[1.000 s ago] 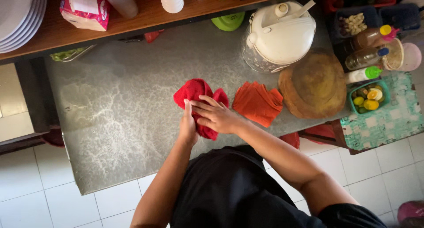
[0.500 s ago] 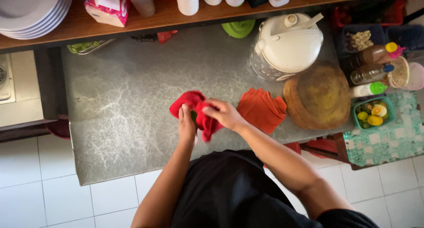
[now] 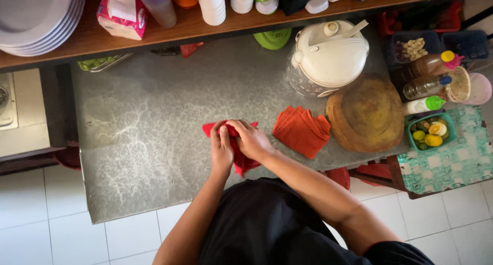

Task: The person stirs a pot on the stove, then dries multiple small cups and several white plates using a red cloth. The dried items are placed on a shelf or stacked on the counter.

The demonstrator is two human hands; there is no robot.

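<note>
A red cloth (image 3: 240, 160) lies bunched on the grey stone counter (image 3: 144, 136), just in front of me. My left hand (image 3: 221, 151) pinches its left part, and my right hand (image 3: 251, 139) covers and grips its top. Most of the cloth is hidden under both hands. A short way to the right sits a stack of folded orange-red cloths (image 3: 302, 130), apart from my hands.
A white rice cooker (image 3: 327, 55) and a round wooden board (image 3: 365, 112) stand to the right. Bottles (image 3: 425, 83) and a green bowl of food (image 3: 429, 133) sit at the far right. A wooden shelf (image 3: 195, 24) with plates, cups and a tissue pack runs along the back.
The red cloth lay more spread out a second ago; both hands have gathered it into a smaller bundle, with the right hand now on top of it.
</note>
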